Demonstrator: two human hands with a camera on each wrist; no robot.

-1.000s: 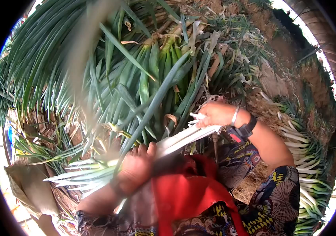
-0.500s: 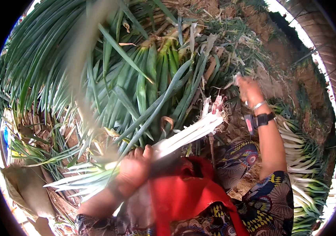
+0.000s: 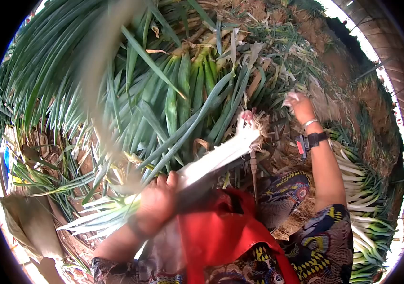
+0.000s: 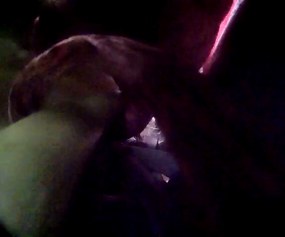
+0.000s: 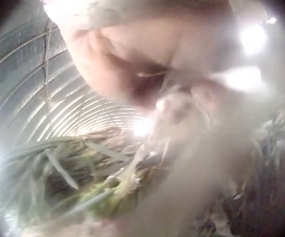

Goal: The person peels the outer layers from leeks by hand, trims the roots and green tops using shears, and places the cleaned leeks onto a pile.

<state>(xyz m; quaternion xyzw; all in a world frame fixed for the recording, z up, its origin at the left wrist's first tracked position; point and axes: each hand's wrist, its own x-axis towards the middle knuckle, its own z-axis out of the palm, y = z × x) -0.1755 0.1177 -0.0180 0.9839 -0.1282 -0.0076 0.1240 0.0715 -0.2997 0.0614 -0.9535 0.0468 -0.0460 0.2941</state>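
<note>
Ribbed covering of an arched tunnel [image 3: 397,85] curves along the right of the scene, beyond ground strewn with leaf litter [image 3: 282,54]. At upper left lies a large heap of long-leaved green onions [image 3: 60,75]; at lower right, a row of pale-stemmed onions [image 3: 363,189]. The working bunch of green onions [image 3: 216,158] slants in front of the red apron [image 3: 216,229], its roots [image 3: 261,132] toward the upper right. The left hand [image 3: 159,203] is wrapped round the stems, the leaf ends projecting past it. The right hand [image 3: 300,108], apart from the roots, has bent fingers; through the haze of the right wrist view, it seems to pinch a whitish scrap of skin [image 3: 290,100]. The step in hand is judged to be stripping outer skin. The next move probably calls for dropping the scrap, then reaching to the root end while the left grip steadies the stems.
</note>
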